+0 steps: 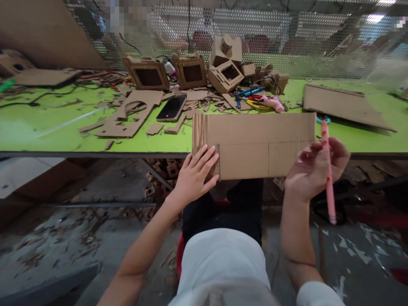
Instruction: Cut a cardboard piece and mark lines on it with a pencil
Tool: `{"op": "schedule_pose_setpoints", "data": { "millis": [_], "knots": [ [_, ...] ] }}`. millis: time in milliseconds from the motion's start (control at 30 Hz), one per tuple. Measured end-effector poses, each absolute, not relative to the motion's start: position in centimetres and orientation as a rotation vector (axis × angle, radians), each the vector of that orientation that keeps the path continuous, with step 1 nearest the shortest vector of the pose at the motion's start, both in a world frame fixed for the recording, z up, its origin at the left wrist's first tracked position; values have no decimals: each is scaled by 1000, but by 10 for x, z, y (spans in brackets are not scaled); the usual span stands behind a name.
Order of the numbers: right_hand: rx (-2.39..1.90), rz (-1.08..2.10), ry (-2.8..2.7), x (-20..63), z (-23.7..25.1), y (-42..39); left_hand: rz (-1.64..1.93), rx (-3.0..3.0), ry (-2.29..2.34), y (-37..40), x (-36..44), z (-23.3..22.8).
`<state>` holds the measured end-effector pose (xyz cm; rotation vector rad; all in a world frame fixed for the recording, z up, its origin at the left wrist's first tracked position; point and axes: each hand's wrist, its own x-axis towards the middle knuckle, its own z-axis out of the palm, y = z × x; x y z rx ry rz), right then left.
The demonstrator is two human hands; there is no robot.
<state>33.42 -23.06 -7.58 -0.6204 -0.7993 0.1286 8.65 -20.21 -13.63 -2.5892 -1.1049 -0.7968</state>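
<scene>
Fingers of the left hand (194, 174) lie flat, released, on a small ruler (218, 161) against the cardboard sheet (258, 144). The right hand (314, 170) grasps a pink pencil (328, 170).

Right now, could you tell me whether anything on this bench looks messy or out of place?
Yes. Cardboard offcuts litter the green table around a phone, with more scraps on the floor. The cardboard sheet overhangs the table's edge.

You had no readable text, label, brand or number in view. Ruler (217, 160) under your left hand (194, 176) showed tick marks only, digits too small to read. Cardboard sheet (255, 144) carried pencil lines, no writing. Phone (171, 108) screen was dark.
</scene>
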Motion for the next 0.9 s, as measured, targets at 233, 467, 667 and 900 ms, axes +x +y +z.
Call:
{"op": "schedule_pose_setpoints", "data": {
  "millis": [233, 467, 667, 900],
  "knots": [
    [-1053, -389, -2046, 320, -127, -250, -781, -2644, -1105, -204, 86, -129],
    [-1206, -658, -2044, 315, -152, -235, -819, -2594, -1068, -199, 87, -137],
    [-1205, -696, -2022, 313, -151, -235, -846, -2561, -1017, -197, 86, -138],
    [-1222, -655, -1997, 306, -147, -232, -801, -2574, -1032, -190, 84, -131]
  ]
}}
